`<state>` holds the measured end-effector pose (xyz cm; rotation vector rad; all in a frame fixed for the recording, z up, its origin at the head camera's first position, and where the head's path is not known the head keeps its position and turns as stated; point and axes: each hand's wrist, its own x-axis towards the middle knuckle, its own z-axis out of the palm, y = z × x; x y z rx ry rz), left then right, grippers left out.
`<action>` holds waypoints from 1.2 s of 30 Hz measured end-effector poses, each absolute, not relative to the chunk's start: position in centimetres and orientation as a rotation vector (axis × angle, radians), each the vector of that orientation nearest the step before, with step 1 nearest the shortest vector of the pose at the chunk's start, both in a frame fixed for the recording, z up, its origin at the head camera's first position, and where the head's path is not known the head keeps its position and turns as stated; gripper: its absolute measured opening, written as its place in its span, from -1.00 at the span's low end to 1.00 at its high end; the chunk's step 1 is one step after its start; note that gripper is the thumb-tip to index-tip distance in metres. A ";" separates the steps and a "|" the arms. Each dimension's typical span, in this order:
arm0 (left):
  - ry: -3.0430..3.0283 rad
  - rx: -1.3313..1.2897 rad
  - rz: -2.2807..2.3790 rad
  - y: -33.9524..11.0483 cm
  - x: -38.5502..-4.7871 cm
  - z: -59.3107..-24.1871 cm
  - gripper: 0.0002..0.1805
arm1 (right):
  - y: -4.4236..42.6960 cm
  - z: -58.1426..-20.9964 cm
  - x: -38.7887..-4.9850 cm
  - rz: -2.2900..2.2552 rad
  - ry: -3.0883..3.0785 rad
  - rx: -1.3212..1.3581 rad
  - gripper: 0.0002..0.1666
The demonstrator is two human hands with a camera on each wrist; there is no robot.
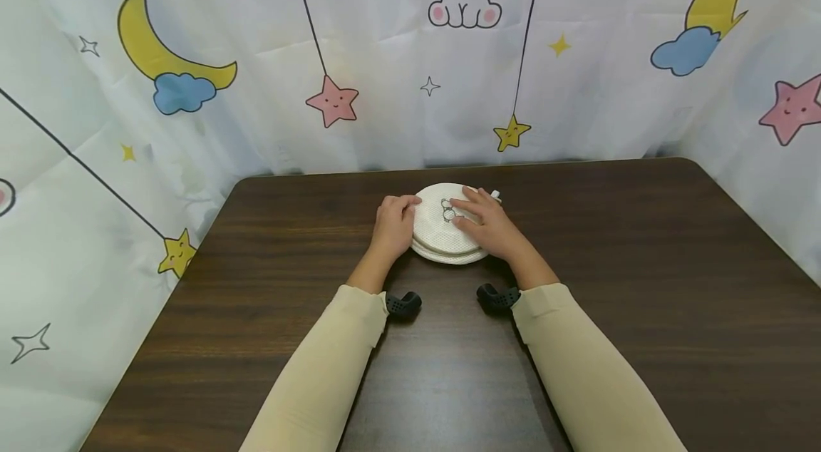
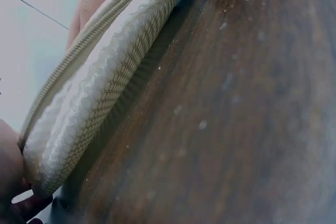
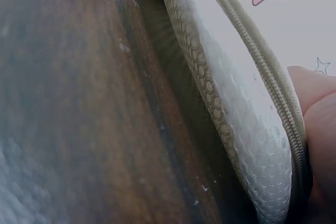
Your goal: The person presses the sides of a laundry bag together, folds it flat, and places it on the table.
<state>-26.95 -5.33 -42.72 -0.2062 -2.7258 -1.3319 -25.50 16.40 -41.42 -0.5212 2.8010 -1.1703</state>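
Observation:
A round white mesh laundry bag [image 1: 442, 242] with a small line-drawn animal print lies near the table's far edge. Its beige zipper [image 2: 68, 72] runs round the side, closed along the stretch that shows in the left wrist view. My left hand [image 1: 393, 227] grips the bag's left rim, thumb and fingertips at the edge. Across the right part of the top, my right hand [image 1: 490, 227] rests with its fingers spread. The mesh side wall [image 3: 236, 119] looks puffed up in the right wrist view. A small white tab [image 1: 495, 194] sticks out beyond the right hand.
The dark wood-grain table [image 1: 641, 309] extends on both sides of the bag. Behind it hangs a white curtain [image 1: 398, 31] printed with moons, stars and a rabbit. Black wrist devices [image 1: 404, 305] sit at both cuffs, close above the tabletop.

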 end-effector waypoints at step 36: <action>-2.688 -0.324 -1.400 -6.3 -26.9 -42.5 -0.46 | 16.4 -40.8 -25.4 -0.982 2.987 -0.523 -0.32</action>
